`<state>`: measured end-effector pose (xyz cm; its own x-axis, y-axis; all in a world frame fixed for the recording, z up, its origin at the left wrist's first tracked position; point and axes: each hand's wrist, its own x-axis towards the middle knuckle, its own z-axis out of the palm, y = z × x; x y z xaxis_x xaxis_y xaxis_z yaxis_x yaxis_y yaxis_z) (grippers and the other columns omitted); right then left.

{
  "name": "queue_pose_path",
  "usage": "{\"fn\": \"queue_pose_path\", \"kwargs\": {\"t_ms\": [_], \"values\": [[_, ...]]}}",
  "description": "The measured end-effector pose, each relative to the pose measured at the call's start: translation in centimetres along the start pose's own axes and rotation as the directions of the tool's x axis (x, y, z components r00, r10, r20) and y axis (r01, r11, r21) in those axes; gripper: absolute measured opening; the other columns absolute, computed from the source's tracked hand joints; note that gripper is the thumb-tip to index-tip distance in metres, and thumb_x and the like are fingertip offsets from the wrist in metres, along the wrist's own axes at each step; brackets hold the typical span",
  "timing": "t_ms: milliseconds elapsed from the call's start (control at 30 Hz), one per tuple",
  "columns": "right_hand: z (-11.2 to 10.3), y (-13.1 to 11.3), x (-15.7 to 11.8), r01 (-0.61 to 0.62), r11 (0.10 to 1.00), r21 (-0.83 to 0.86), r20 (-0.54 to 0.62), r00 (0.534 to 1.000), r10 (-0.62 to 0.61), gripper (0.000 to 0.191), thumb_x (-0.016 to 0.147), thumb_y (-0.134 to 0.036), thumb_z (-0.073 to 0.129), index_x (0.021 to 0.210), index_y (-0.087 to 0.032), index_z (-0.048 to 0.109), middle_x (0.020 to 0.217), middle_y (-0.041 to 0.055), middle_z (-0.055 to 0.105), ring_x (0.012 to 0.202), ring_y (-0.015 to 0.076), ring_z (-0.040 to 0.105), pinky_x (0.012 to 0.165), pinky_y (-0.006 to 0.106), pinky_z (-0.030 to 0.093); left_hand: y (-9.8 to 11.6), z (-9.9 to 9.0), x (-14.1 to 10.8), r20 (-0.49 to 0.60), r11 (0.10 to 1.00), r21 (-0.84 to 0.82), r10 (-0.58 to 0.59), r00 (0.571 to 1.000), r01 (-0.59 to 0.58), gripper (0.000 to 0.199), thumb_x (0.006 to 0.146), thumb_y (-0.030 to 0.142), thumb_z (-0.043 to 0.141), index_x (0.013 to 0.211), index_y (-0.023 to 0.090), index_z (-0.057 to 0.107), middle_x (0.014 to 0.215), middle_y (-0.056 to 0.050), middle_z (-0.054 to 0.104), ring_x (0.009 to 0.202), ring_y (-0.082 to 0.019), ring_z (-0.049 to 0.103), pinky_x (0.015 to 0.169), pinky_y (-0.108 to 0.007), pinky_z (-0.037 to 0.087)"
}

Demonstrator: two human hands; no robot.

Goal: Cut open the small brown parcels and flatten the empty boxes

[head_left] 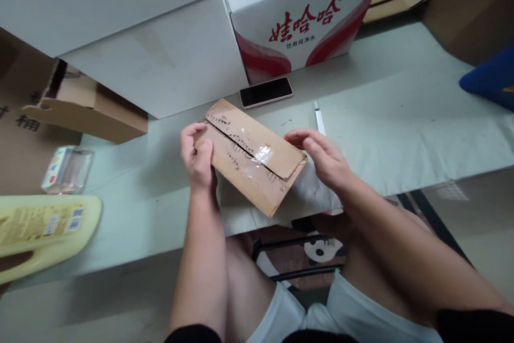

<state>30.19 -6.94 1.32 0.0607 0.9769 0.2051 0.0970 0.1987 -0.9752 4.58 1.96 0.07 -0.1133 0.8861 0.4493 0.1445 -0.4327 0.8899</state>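
Note:
A flat brown cardboard box lies slanted in front of me, partly past the table's near edge. Clear tape and torn perforated strips run along the slit on its upper face. My left hand grips its left end, thumb on top and fingers round the edge. Beside the box's right edge is my right hand, fingers stretched out and slightly bent; whether the fingertips touch the cardboard I cannot tell. Just behind that hand, a slim white-handled cutter lies on the tablecloth.
A phone lies behind the box, before a white-and-red water carton. White boxes and an open brown carton stand left. A clear container and yellow bottle are at far left, a blue object at right.

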Motion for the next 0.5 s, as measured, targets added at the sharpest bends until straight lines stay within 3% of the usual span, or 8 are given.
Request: {"fn": "queue_pose_path", "kwargs": {"t_ms": [67, 133, 233, 300, 400, 500], "values": [[-0.7, 0.3, 0.2, -0.083, 0.957, -0.277, -0.177, 0.984, 0.035, 0.031, 0.096, -0.047, 0.048, 0.096, -0.022, 0.068, 0.094, 0.007, 0.071, 0.086, 0.0219, 0.066, 0.081, 0.04, 0.054, 0.6, 0.4, -0.1, -0.027, 0.999, -0.02, -0.03, 0.999, 0.03, 0.027, 0.074, 0.032, 0.063, 0.099, 0.021, 0.063, 0.1, -0.005, 0.062, 0.09, -0.019, 0.058, 0.084, -0.033, 0.046], [-1.6, 0.7, 0.4, -0.239, 0.783, -0.574, -0.301, 0.951, 0.07, 0.028, 0.089, -0.043, 0.057, 0.102, -0.022, 0.069, 0.101, 0.0099, 0.066, 0.078, 0.0222, 0.061, 0.073, 0.041, 0.052, 1.0, 0.7, -0.1, -0.05, 0.999, -0.021, -0.043, 0.998, 0.042, 0.024, 0.072, 0.027, 0.061, 0.094, 0.02, 0.062, 0.096, -0.005, 0.061, 0.086, -0.018, 0.056, 0.079, -0.031, 0.045], [-3.0, 1.5, 0.6, -0.377, 0.477, -0.794, -0.321, 0.926, 0.199, 0.05, 0.082, -0.041, 0.062, 0.127, -0.021, 0.064, 0.119, 0.018, 0.059, 0.075, 0.0246, 0.059, 0.065, 0.042, 0.049, 1.4, 0.9, 0.0, -0.086, 0.998, -0.026, -0.055, 0.995, 0.053, 0.023, 0.068, 0.023, 0.057, 0.089, 0.019, 0.062, 0.09, -0.004, 0.06, 0.081, -0.017, 0.053, 0.074, -0.03, 0.042], [-3.6, 1.8, 0.8, -0.378, 0.39, -0.84, -0.281, 0.917, 0.284, 0.055, 0.084, -0.037, 0.059, 0.136, -0.019, 0.058, 0.115, 0.0199, 0.061, 0.075, 0.0269, 0.059, 0.065, 0.043, 0.048, 1.6, 1.1, 0.0, -0.113, 0.999, -0.009, -0.051, 0.992, 0.05, 0.023, 0.066, 0.023, 0.055, 0.087, 0.019, 0.062, 0.087, -0.004, 0.06, 0.079, -0.017, 0.052, 0.074, -0.031, 0.041], [-3.7, 1.9, 1.2, -0.382, 0.435, -0.815, -0.251, 0.91, 0.33, 0.056, 0.082, -0.026, 0.055, 0.137, -0.02, 0.055, 0.09, 0.0121, 0.067, 0.071, 0.0264, 0.058, 0.068, 0.043, 0.048, 1.6, 1.4, -0.1, -0.146, 0.999, 0.031, -0.026, 0.989, 0.031, 0.023, 0.066, 0.024, 0.054, 0.087, 0.019, 0.063, 0.089, -0.005, 0.061, 0.083, -0.018, 0.053, 0.077, -0.032, 0.043], [-3.2, 1.4, 1.4, -0.444, 0.704, -0.555, -0.225, 0.895, 0.386, 0.046, 0.079, -0.024, 0.049, 0.123, -0.023, 0.063, 0.069, 0.0025, 0.06, 0.058, 0.0212, 0.053, 0.06, 0.037, 0.047, 1.4, 1.6, -0.2, -0.173, 0.997, 0.081, 0.001, 0.985, 0.013, 0.022, 0.07, 0.026, 0.052, 0.088, 0.02, 0.063, 0.092, -0.006, 0.061, 0.092, -0.021, 0.056, 0.086, -0.035, 0.044]]}}
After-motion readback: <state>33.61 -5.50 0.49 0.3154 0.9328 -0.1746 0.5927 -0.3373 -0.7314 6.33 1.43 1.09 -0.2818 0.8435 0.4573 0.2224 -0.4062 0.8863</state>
